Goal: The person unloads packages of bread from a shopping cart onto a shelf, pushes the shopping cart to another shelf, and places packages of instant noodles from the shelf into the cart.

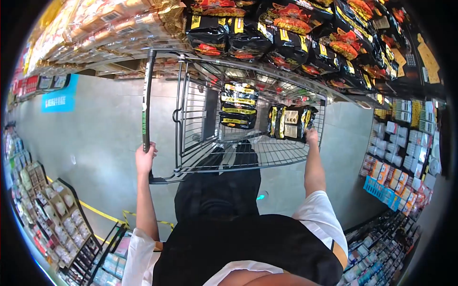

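Observation:
My left hand [145, 157] is closed around the end of the shopping cart's handle [146, 102]. The metal wire cart [272, 159] stands sideways in front of me. My right hand [311, 136] reaches into its far end, with the fingers closed on the edge of a black and yellow instant noodle pack [292, 122]; the fingertips are partly hidden. Left of that pack, another stack of black noodle packs [238, 106] with yellow bands lies in the basket, apart from my hands.
Along the cart's far side, a shelf holds rows of black noodle bags [291, 45] and clear-wrapped packs [109, 33]. Shelves of small boxed goods [62, 214] stand at left, and a blue basket [380, 191] fronts a display at right. Grey floor [109, 128] surrounds the cart.

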`<move>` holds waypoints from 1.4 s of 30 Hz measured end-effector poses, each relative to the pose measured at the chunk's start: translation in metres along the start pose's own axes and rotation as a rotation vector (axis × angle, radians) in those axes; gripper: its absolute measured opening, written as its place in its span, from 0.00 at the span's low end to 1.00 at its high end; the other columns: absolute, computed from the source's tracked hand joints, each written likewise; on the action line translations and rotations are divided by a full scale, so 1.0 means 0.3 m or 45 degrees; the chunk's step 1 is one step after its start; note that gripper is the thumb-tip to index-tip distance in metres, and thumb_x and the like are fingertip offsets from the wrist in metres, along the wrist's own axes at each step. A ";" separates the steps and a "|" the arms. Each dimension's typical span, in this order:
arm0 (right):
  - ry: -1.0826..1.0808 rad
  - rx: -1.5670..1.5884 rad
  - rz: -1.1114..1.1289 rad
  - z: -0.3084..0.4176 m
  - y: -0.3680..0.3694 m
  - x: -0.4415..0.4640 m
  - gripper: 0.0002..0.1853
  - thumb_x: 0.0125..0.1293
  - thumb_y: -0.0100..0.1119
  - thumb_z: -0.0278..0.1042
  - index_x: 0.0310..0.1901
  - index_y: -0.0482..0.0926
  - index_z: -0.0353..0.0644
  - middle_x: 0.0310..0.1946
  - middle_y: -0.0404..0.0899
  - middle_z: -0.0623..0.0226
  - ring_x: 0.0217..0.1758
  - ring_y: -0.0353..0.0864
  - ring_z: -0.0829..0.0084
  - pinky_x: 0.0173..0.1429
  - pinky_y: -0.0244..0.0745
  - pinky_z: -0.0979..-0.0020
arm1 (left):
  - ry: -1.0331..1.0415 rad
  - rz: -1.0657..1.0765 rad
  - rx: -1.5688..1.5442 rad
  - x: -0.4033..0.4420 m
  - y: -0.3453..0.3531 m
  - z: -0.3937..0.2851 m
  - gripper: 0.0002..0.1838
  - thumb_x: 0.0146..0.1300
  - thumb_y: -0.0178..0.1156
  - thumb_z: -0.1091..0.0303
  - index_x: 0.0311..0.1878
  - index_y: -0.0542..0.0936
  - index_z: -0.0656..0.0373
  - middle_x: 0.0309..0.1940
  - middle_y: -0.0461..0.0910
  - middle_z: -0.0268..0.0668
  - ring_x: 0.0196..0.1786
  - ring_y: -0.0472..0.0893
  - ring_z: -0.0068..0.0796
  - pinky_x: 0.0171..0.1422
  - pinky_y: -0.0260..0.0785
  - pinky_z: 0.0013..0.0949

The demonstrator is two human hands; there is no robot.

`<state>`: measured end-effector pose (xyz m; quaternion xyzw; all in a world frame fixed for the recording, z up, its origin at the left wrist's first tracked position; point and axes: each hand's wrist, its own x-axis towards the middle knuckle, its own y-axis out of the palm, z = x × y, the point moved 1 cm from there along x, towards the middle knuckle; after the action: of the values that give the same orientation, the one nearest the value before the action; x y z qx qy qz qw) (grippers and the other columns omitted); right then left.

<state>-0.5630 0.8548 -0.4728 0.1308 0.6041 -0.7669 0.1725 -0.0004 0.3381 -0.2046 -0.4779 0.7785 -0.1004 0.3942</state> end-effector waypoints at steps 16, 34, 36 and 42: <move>-0.839 -0.251 0.241 0.610 -0.534 -0.656 0.07 0.51 0.51 0.29 0.28 0.75 0.35 0.42 0.76 0.43 0.49 0.74 0.48 0.49 0.69 0.55 | 0.036 0.086 -0.066 0.023 0.001 0.060 0.11 0.62 0.56 0.65 0.40 0.81 0.61 0.26 0.81 0.36 0.24 0.78 0.22 0.28 0.68 0.25; -1.496 -0.556 1.049 0.996 0.200 -0.771 0.13 0.49 0.51 0.32 0.37 0.80 0.42 0.33 0.81 0.51 0.39 0.80 0.50 0.43 0.74 0.54 | -0.003 0.088 -0.096 0.002 0.001 0.026 0.12 0.60 0.57 0.63 0.41 0.81 0.60 0.27 0.81 0.34 0.25 0.78 0.21 0.29 0.68 0.25; -1.474 -0.567 1.067 0.990 0.293 -0.763 0.14 0.50 0.52 0.33 0.38 0.81 0.43 0.35 0.81 0.52 0.40 0.81 0.51 0.43 0.74 0.54 | -0.022 0.075 -0.087 0.005 0.005 0.032 0.12 0.60 0.57 0.63 0.40 0.81 0.60 0.27 0.81 0.34 0.25 0.77 0.21 0.29 0.68 0.25; -1.451 -0.695 0.950 1.022 0.383 -0.897 0.11 0.50 0.54 0.30 0.35 0.83 0.43 0.37 0.82 0.53 0.44 0.81 0.53 0.48 0.76 0.57 | -0.021 0.045 -0.002 0.007 0.004 0.031 0.13 0.60 0.57 0.61 0.40 0.82 0.61 0.25 0.81 0.34 0.25 0.78 0.21 0.30 0.68 0.26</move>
<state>-0.2683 0.5612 -0.3915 -0.1389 0.5053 -0.4283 0.7361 0.0048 0.3390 -0.2125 -0.4653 0.7836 -0.0889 0.4019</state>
